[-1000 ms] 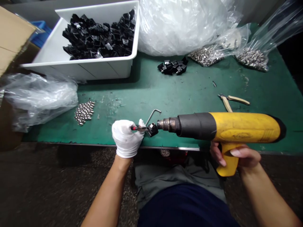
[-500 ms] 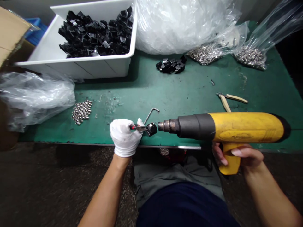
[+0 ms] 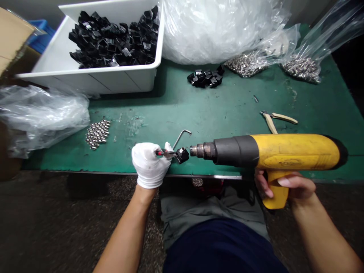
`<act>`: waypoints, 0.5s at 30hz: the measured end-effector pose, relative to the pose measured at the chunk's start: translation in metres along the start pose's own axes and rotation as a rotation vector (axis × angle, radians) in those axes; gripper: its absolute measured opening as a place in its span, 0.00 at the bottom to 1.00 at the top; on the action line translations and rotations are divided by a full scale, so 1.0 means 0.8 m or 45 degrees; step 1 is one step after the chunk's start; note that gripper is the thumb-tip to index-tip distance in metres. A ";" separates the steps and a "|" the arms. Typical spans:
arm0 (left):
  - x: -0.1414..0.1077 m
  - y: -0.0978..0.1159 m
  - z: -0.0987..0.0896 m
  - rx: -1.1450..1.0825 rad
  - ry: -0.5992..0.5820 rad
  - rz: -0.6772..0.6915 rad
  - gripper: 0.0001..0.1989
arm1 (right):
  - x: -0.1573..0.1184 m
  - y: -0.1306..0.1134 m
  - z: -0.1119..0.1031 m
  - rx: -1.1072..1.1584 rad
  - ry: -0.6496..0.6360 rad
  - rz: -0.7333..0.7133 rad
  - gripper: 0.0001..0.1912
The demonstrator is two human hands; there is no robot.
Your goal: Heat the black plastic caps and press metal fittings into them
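Far left of the gloved fingers, a cardboard box (image 3: pixel 14 34) is sitting with a blue crate (image 3: pixel 40 32) behind it, and a crumpled plastic bag (image 3: pixel 40 117) is lying against the green bench (image 3: pixel 199 117). Closer to those fingers, a cluster of metal studs (image 3: pixel 97 134) is lying on the bench, and beyond them a white tub (image 3: pixel 85 81) is holding a heap of black plastic pieces (image 3: pixel 112 41).

The left hand (image 3: pixel 149 165), in a white glove, is closing around small red-handled pliers (image 3: pixel 166 153), its fingers (image 3: pixel 148 159) pressed together and pinching them. A black plastic piece (image 3: pixel 182 155) is sitting at the pliers' tip, just right of the fingers and above the bench's near edge. A bent metal rod (image 3: pixel 182 137) is rising just behind it.

Right of that, the nozzle of a yellow heat gun (image 3: pixel 287 156) is pointing at the black piece from just beside it, not touching. The bare right hand (image 3: pixel 292 188) is gripping the gun's handle, its fingers (image 3: pixel 292 182) curled around it. Beyond the gun, beige-handled pliers (image 3: pixel 275 119) and 2 bags of metal studs (image 3: pixel 246 64) are lying on the bench.
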State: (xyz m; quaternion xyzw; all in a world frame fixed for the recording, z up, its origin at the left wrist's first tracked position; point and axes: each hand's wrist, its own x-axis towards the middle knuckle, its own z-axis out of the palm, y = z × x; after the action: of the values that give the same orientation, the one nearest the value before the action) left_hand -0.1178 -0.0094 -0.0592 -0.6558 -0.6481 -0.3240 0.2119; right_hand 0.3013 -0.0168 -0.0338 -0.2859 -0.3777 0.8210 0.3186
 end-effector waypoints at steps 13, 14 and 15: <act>-0.001 0.000 0.001 -0.040 0.002 -0.046 0.17 | 0.001 -0.001 0.000 -0.019 -0.014 -0.003 0.22; -0.001 0.000 0.001 -0.048 0.002 -0.043 0.17 | 0.001 -0.001 0.000 -0.012 -0.018 0.001 0.22; -0.001 0.000 0.001 -0.048 0.004 -0.032 0.16 | 0.001 0.000 -0.001 -0.003 -0.019 0.002 0.22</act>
State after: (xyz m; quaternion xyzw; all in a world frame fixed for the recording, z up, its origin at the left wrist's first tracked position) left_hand -0.1177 -0.0095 -0.0600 -0.6509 -0.6497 -0.3398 0.1966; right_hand 0.3013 -0.0161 -0.0340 -0.2805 -0.3808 0.8230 0.3147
